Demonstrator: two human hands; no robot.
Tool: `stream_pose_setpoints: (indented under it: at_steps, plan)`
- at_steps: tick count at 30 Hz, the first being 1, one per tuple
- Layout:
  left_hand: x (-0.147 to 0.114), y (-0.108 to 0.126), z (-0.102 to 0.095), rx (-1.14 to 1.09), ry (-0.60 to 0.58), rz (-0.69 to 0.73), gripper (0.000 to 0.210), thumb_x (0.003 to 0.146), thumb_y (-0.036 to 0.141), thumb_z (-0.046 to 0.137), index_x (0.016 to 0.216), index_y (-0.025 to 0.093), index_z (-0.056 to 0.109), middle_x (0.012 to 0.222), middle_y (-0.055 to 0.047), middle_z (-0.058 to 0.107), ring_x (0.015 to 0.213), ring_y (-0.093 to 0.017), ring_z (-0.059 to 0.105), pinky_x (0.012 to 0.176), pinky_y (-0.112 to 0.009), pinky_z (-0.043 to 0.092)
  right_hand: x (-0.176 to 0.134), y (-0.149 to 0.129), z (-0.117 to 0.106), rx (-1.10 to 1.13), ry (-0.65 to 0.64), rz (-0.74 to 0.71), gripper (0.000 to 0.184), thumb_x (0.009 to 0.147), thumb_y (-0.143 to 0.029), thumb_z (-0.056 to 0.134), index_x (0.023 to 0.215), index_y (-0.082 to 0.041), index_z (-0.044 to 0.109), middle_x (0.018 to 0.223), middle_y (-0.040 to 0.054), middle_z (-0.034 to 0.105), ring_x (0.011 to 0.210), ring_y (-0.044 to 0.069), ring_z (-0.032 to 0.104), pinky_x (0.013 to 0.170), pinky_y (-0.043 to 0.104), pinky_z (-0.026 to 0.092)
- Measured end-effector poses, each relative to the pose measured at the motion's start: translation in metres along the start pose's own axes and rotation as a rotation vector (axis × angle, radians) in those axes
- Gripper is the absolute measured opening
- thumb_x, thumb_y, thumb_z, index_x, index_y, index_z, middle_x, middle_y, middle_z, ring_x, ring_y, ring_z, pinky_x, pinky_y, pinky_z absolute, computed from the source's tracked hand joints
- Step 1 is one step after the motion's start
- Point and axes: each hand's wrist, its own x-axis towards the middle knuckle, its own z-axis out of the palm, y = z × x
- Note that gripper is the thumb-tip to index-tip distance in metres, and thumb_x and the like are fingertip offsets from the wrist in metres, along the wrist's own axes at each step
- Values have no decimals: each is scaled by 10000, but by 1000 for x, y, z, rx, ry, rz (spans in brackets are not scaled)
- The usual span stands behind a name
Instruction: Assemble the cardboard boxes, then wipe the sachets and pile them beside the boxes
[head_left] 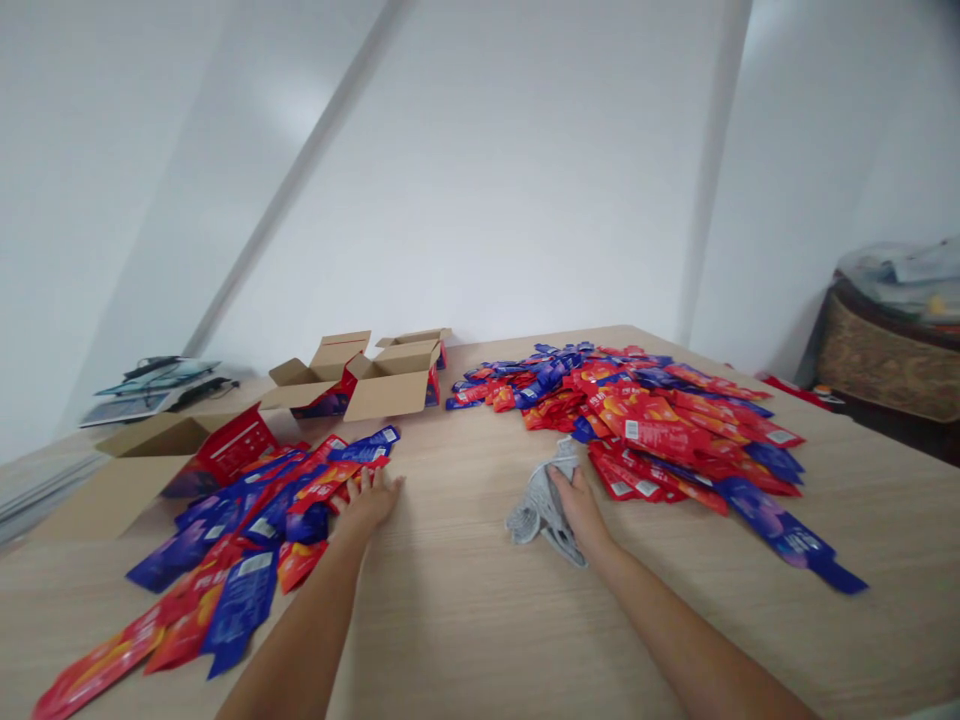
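Observation:
My left hand (369,503) lies with its fingers spread at the right edge of a spread of red and blue packets (259,525), its fingertips touching a red one. On the right, my right hand (577,505) is closed on a crumpled grey cloth (546,505) resting on the wooden table (465,620). Just beyond the cloth rises a large heap of red and blue packets (652,420). One blue packet (787,530) sticks out from the heap toward the right.
Open cardboard boxes stand behind the left packets: a near box (150,470), a middle box (319,375) and another box (394,380). A stack of papers or folders (154,385) lies at the far left. A patterned brown chair (889,355) stands beyond the right edge.

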Motion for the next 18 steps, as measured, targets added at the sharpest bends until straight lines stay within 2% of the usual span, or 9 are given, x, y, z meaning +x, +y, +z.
stream_pose_setpoints:
  at_steps: [3, 5, 8, 10, 13, 15, 18]
  plan:
    - [-3, 11, -16, 88, -23, -17, 668, 830, 549, 288, 1393, 195, 344, 1505, -125, 207, 1357, -404, 147, 1018, -628, 153, 0, -1, 2, 11, 4, 18, 468, 664, -512, 575, 976, -164, 598, 1058, 115, 655, 1063, 268, 555, 912, 327, 388]
    - [-11, 27, -25, 142, -17, 49, 622, 813, 496, 368, 1311, 135, 459, 1425, -197, 352, 1312, -418, 268, 1001, -605, 214, 1, -1, 3, 33, 30, 47, 498, 670, -518, 563, 1014, -159, 596, 1105, 115, 642, 1093, 266, 538, 923, 323, 377]
    - [-27, 67, -29, 137, -32, 231, 498, 809, 411, 410, 1153, 95, 583, 1201, -234, 571, 1158, -388, 489, 924, -527, 363, 2, -1, 4, 101, 82, 70, 504, 690, -507, 539, 1068, -175, 585, 1143, 83, 633, 1120, 246, 522, 915, 301, 376]
    - [-39, 108, -23, 100, -42, 360, 459, 820, 379, 405, 1133, 99, 590, 1141, -215, 611, 1098, -335, 548, 895, -441, 414, 3, -1, 4, 133, 106, 61, 486, 704, -492, 527, 1076, -184, 583, 1137, 63, 639, 1125, 233, 520, 896, 283, 386]
    - [-52, 182, -6, 21, -38, 583, 505, 820, 417, 426, 1237, 146, 513, 1266, -157, 550, 1164, -260, 509, 932, -341, 403, 2, -1, 3, 141, 104, 10, 466, 727, -479, 504, 1081, -186, 583, 1134, 57, 643, 1107, 226, 532, 865, 272, 405]
    - [-57, 229, 7, -34, -7, 695, 578, 832, 388, 416, 1356, 147, 373, 1407, -136, 407, 1272, -224, 399, 991, -311, 353, 3, 1, 1, 132, 91, -34, 464, 745, -480, 481, 1092, -189, 580, 1127, 58, 646, 1085, 223, 547, 847, 271, 418]
    - [-57, 280, 23, -134, 33, 792, 654, 853, 353, 373, 1431, 107, 195, 1504, -141, 202, 1375, -223, 203, 1068, -378, 256, 6, 6, -1, 114, 73, -87, 478, 769, -484, 442, 1131, -197, 561, 1119, 56, 647, 1075, 219, 555, 839, 280, 430]
